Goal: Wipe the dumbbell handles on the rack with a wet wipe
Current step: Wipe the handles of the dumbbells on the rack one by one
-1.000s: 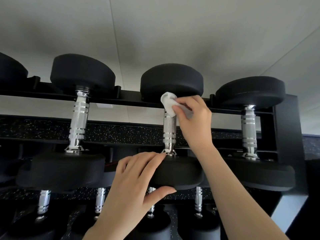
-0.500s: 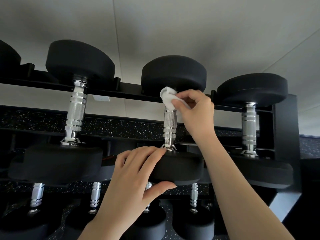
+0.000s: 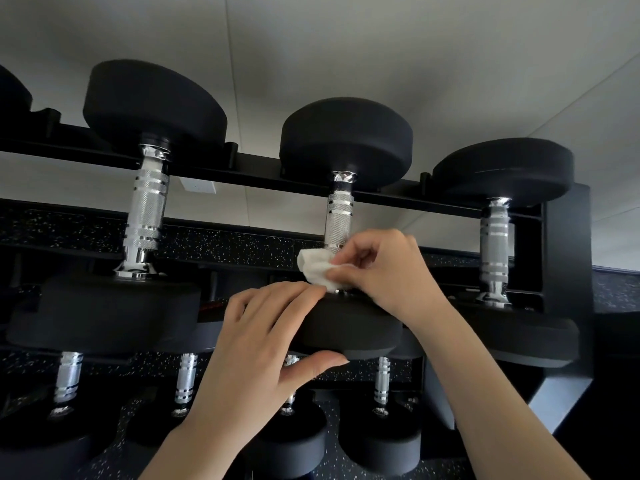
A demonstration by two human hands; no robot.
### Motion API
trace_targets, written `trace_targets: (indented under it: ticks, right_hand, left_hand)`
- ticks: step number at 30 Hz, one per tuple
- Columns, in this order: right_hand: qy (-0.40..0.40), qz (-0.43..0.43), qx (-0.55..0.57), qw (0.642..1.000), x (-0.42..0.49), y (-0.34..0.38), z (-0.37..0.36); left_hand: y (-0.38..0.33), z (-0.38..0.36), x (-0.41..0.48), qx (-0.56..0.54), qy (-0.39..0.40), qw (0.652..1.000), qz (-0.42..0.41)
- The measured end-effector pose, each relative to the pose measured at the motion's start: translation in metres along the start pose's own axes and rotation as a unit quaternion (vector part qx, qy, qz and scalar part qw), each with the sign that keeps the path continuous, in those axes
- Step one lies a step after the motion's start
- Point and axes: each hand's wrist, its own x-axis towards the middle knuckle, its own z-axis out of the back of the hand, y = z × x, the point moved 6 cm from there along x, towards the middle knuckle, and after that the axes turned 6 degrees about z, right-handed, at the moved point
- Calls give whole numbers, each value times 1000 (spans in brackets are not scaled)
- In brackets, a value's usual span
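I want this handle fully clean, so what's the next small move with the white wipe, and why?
Probably slide the crumpled white wet wipe up the middle dumbbell's knurled chrome handle: the right hand pinches it at the handle's lower end, and the left hand steadies the black head.

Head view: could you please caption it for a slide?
Right hand presses a white wet wipe to the middle knurled chrome handle; left hand grips its black head.
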Motion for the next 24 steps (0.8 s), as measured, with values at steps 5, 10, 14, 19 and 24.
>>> trace_targets:
  ticks: [5, 10, 14, 19, 24]
  right_hand:
    - [32, -27, 1, 999, -3, -3, 0]
    - [16, -58, 2, 998, -9, -13, 6]
    - [5, -90, 16, 996, -12, -21, 8]
    - [-34, -112, 80, 990, -13, -28, 6]
    - [-99, -124, 179, 971, -12, -33, 4]
  left_hand:
    - [0, 0, -1, -4, 0, 1000, 3]
    - [0, 2, 1, -11, 6, 1000, 5]
    - [0, 0, 0, -14, 10, 1000, 10]
    - [-1, 1, 0, -14, 8, 1000, 10]
    - [-1, -1, 1, -15, 23, 1000, 14]
